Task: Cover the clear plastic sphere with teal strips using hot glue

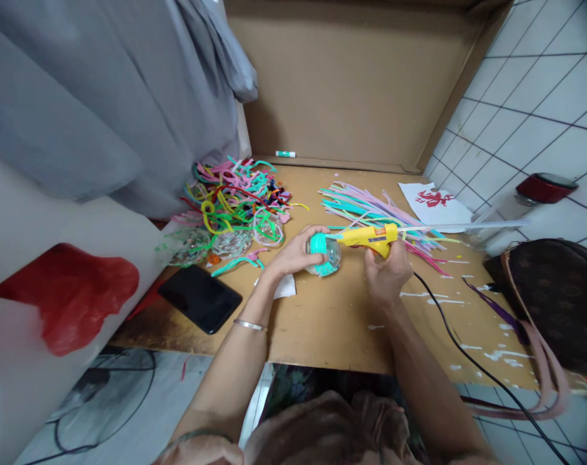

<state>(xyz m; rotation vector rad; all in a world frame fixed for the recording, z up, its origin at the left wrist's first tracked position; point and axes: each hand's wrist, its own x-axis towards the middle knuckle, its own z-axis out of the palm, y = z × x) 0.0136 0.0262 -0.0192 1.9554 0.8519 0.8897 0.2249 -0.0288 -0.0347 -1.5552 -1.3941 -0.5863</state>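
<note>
My left hand (300, 250) is closed around a small clear container (332, 257), apparently plastic, with turquoise fuzzy strips wrapped on it. A yellow glue gun (368, 237) is gripped in my right hand (389, 274). Its nozzle points left and meets the upper right side of the turquoise wrapping, though I cannot tell if it touches. From the gun's back a long clear glue stick (462, 225) sticks out to the right. A black cord (441, 310) runs from the gun down over the table's front edge. White paper (286, 286) lies partly under my left wrist.
Tangled coloured pipe cleaners (230, 194) and clear decorated pieces (232, 242) lie at left, near a black phone (200, 298). Straight pipe cleaners (361, 203) spread behind the gun. A printed sheet (436, 205), a clear bottle with red lid (545, 187) and a brown bag (555, 297) stand right.
</note>
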